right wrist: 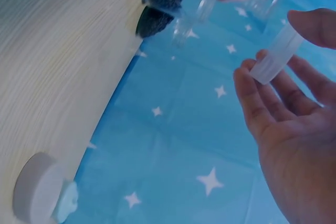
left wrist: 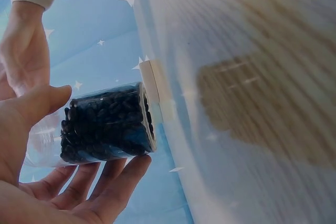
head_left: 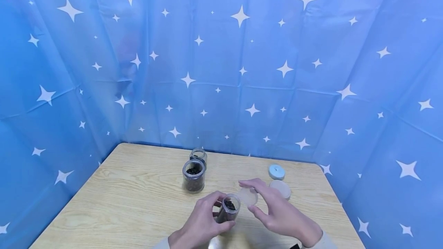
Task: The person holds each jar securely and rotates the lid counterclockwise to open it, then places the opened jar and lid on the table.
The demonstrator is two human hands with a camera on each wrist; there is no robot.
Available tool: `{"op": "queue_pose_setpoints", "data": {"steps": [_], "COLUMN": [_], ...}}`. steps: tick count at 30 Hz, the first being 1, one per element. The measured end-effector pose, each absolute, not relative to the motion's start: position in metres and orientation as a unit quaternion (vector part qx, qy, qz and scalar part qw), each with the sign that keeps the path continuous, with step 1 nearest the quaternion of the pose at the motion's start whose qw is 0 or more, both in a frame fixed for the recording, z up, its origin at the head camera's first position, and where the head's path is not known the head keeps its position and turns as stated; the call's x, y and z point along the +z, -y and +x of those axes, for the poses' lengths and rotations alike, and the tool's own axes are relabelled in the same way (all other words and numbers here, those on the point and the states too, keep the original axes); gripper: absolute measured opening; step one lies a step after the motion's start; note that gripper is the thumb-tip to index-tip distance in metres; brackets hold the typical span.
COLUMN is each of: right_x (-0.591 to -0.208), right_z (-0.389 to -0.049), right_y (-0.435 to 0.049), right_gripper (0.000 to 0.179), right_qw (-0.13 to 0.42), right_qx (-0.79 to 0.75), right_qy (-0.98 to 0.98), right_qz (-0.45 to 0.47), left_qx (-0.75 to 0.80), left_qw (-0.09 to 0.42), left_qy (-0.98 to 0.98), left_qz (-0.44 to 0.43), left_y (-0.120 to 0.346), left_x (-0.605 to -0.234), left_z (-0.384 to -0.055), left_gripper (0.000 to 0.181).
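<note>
My left hand (head_left: 200,218) grips a clear jar (head_left: 227,215) of dark beans round its side, thumb on one side and fingers on the other. In the left wrist view the jar (left wrist: 107,124) is part full of glossy black beans, with bare clear wall near its mouth. Just to the right, my right hand (head_left: 280,212) holds a translucent round lid (head_left: 248,196) by its edge between thumb and fingers. The lid (right wrist: 277,55) is off the jar, beside its open mouth, and appears edge-on in the right wrist view.
Two more open jars stand farther back: a wider jar (head_left: 194,183) with dark contents and a smaller jar (head_left: 199,153) behind it. Toward the right of the wooden table (head_left: 138,187) lie a light blue lid (head_left: 277,171) and a whitish lid (head_left: 282,189). A starry blue curtain (head_left: 221,57) surrounds the table.
</note>
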State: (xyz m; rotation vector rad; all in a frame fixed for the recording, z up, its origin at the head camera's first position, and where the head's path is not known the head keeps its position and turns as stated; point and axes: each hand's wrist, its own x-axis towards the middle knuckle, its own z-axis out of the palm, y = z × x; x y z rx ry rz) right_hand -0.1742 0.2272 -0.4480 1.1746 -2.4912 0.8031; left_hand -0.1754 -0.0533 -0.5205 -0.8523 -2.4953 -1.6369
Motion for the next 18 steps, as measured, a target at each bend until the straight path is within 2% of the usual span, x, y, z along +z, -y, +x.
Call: {"op": "queue_pose_setpoints", "data": {"steps": [13, 18], "right_x": [-0.473, -0.478], "right_z": [-0.181, -0.186], "right_y": [-0.266, -0.282], "right_gripper": [0.056, 0.054], "right_qw": [0.146, 0.135], "right_qx": [0.217, 0.193], "right_qy": [0.912, 0.922], "right_qz": [0.316, 0.308], "left_qx": [-0.520, -0.528], "left_qw": [0.031, 0.026], "left_qy": [0.813, 0.810], "left_qz": [-0.258, -0.253], "left_y": [0.054, 0.055], "left_x": [-0.518, -0.516], "left_z": [-0.177, -0.178], "left_gripper": [0.056, 0.055]}}
